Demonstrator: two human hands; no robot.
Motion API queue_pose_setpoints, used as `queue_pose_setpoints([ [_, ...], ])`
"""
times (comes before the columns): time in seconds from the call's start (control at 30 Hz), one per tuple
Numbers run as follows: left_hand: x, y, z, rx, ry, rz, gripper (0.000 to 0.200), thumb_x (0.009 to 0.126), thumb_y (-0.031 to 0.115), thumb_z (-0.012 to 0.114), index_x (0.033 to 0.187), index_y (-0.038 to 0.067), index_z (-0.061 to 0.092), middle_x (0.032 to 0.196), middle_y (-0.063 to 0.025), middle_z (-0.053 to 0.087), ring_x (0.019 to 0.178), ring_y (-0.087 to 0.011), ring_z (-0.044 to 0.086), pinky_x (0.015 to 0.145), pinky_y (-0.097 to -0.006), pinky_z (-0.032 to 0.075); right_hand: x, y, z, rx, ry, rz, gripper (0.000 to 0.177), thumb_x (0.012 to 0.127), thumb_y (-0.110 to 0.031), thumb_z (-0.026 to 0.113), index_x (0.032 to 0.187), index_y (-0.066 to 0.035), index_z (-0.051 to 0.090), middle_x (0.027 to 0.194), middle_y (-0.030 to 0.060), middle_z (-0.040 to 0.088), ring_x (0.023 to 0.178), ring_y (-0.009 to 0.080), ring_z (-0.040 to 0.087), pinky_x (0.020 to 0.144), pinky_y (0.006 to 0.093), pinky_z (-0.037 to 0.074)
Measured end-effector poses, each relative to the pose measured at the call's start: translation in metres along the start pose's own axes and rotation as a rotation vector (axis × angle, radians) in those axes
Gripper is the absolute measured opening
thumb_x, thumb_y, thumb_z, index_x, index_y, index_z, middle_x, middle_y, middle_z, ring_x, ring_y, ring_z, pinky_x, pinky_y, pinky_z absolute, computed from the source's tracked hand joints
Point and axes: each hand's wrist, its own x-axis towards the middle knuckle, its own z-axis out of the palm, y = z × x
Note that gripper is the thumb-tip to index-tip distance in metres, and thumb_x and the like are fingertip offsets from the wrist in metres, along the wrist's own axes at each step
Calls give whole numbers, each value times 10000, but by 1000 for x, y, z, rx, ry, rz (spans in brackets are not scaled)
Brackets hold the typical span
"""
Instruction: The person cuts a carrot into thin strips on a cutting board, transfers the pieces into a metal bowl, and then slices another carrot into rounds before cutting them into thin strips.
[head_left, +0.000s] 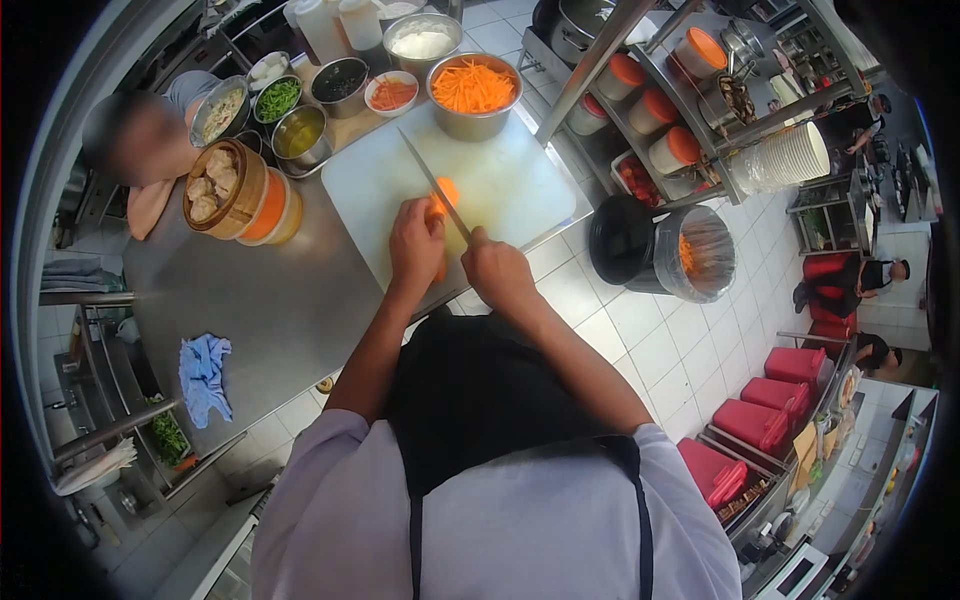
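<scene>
A white cutting board (530, 180) lies at the table's edge. On it, my left hand (416, 240) presses its curled fingers on a carrot (440, 268), part of which is hidden beneath them. Orange carrot slices (447, 190) lie by my left fingertips, beside the blade. My right hand (497, 268) is closed round the handle of a knife (432, 180), whose long blade points up and left across the board. A metal bowl of shredded carrot (474, 88) stands at the board's far edge.
Bowls of chopped greens (278, 100) and yellow liquid (300, 135) stand back left, near a bamboo steamer (214, 187). A blue cloth (206, 378) lies on the metal table (290, 310). A person (150, 140) is at the left. A lined bin (697, 255) stands right.
</scene>
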Motion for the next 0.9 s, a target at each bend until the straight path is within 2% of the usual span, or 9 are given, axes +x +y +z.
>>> queue_pose_setpoints([
  [0.07, 0, -2, 2, 8, 7, -2, 277, 890, 65, 716, 1149, 44, 621, 1136, -154, 651, 1066, -399, 651, 893, -487, 538, -7, 2, -3, -11, -22, 28, 173, 936, -129, 569, 993, 35, 564, 694, 267, 683, 651, 466, 698, 614, 577, 560],
  [0.17, -1, -1, 1, 75, 60, 84, 246, 923, 75, 720, 1151, 44, 633, 1098, -131, 655, 838, -294, 701, 790, -424, 561, -22, 5, -7, -25, -77, 51, 171, 939, -125, 572, 996, 36, 559, 703, 272, 686, 663, 466, 703, 617, 574, 564],
  [0.57, 0, -1, 2, 70, 59, 74, 239, 908, 65, 724, 1123, 54, 620, 1092, -129, 648, 864, -298, 700, 776, -428, 561, -43, 0, -19, -62, -161, 83, 164, 958, -133, 560, 1006, 23, 554, 715, 270, 696, 681, 458, 715, 623, 564, 569],
  [0.8, 0, -1, 2, 65, 70, 86, 239, 899, 69, 734, 1106, 49, 615, 1079, -139, 650, 899, -337, 689, 791, -445, 560, -31, -5, -14, -69, -206, 128, 179, 955, -131, 555, 1026, 33, 560, 762, 276, 708, 707, 480, 711, 663, 572, 573],
  [0.9, 0, 0, -1, 36, 62, 77, 240, 895, 71, 734, 1101, 54, 612, 1080, -139, 646, 949, -364, 675, 816, -461, 552, -12, 4, 9, -74, -159, 104, 174, 949, -125, 562, 1016, 36, 563, 776, 269, 712, 709, 463, 718, 646, 555, 578],
])
